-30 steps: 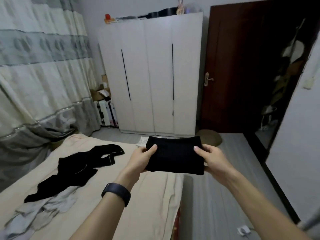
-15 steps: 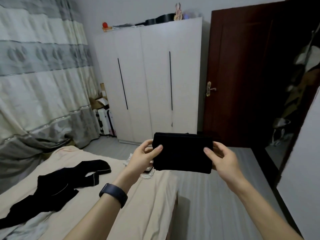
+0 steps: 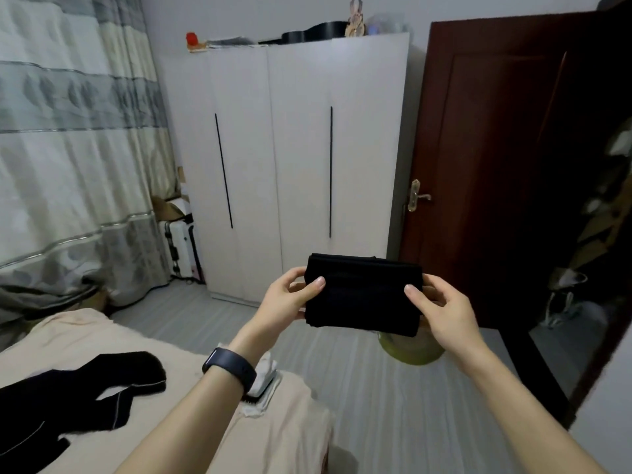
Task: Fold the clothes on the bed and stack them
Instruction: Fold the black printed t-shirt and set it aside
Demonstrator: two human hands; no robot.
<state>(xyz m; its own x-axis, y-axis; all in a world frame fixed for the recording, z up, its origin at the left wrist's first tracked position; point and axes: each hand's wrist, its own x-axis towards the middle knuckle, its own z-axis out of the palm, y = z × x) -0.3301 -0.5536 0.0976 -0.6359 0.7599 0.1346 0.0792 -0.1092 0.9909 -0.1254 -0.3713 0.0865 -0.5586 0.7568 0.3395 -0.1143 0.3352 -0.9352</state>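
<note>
A folded black garment (image 3: 364,295) is held up in the air in front of me, beyond the foot of the bed. My left hand (image 3: 289,299) pinches its left edge, thumb on the front. My right hand (image 3: 441,309) pinches its right edge the same way. On the beige bed (image 3: 102,347) at lower left lies an unfolded black garment (image 3: 85,398) with a thin pale stripe. A small white folded stack (image 3: 265,378) sits near the bed's foot edge, partly hidden by my left wrist.
A white wardrobe (image 3: 290,159) stands straight ahead, a dark brown door (image 3: 485,186) to its right. Curtains (image 3: 68,148) hang on the left with a white suitcase (image 3: 179,248) beside them. A greenish round cushion (image 3: 412,347) lies on the grey floor under the garment.
Both hands lifted the folded black garment higher and slightly right, away from the bed. My view tilted up, so less of the bed and its clothes shows.
</note>
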